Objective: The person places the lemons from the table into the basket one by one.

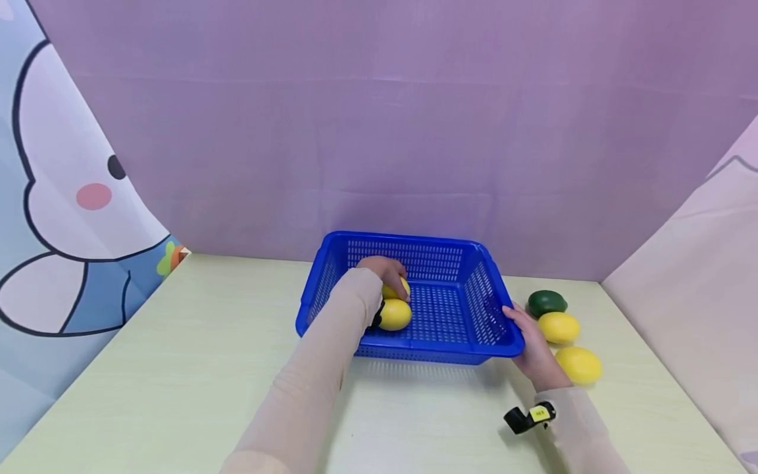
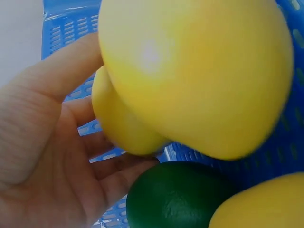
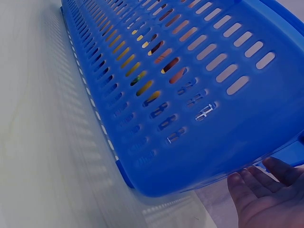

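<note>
A blue slotted plastic basket [image 1: 441, 238] holds several fruits. My left hand [image 1: 385, 268] reaches down into its left part and grips a yellow lemon [image 1: 404, 288], with thumb and fingers about it. In the left wrist view, a lemon [image 2: 194, 71] close to the camera partly covers the gripped one [image 2: 118, 118]. A dark green fruit [image 2: 175, 197] and another lemon [image 2: 270, 204] lie below. My right hand [image 1: 533, 349] holds the basket's right rim, its fingers [image 3: 256, 183] hooked at the edge in the right wrist view.
Right of the basket, a dark green fruit [image 1: 546, 303] and two lemons, one farther [image 1: 559, 327] and one nearer [image 1: 578, 365], lie on the pale table [image 1: 148, 395]. A purple cloth [image 1: 379, 131] hangs behind the table, with printed cloth [image 1: 71, 197] at the left.
</note>
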### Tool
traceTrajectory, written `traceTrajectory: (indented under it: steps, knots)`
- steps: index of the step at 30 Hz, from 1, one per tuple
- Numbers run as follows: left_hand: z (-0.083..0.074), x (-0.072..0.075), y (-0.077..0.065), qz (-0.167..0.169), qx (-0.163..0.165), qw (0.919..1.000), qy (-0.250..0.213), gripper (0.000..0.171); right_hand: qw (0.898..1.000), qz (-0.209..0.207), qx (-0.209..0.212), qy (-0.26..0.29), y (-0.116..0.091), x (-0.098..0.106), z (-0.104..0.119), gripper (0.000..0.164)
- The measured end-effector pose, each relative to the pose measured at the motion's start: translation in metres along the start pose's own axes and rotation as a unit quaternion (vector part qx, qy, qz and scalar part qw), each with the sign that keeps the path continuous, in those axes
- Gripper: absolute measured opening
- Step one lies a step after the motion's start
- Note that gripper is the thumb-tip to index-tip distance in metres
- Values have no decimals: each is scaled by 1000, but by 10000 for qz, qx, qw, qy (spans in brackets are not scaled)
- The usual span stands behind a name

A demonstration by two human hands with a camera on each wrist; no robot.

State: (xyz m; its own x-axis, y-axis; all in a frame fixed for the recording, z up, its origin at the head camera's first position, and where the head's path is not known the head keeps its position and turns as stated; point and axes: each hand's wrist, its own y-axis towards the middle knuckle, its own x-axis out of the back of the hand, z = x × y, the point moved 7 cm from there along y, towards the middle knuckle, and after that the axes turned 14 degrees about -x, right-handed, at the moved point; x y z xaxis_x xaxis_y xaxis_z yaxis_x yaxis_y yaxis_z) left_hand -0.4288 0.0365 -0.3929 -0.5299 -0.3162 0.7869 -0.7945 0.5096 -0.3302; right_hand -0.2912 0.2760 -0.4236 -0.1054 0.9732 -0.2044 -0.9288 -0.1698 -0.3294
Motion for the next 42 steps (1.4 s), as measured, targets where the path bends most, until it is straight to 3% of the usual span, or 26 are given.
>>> traceTrajectory:
  steps: [7, 17, 25, 42]
  knots:
    - [5, 5, 1, -55, -51, 10000, 2, 65, 10000, -32, -18, 11, -1, 0, 0, 62]
    - [-3, 10, -1, 97, -583, 9972, 452, 56, 9999, 115, 29, 125, 0, 0, 1, 63]
    - [-18, 22, -9, 24, -1344, 9873, 849, 56, 9992, 296, 93, 246, 1, -1, 1, 61]
    - [-22, 39, -19, -228, -1609, 9833, 819, 54, 9995, 234, 72, 186, 0, -1, 0, 63]
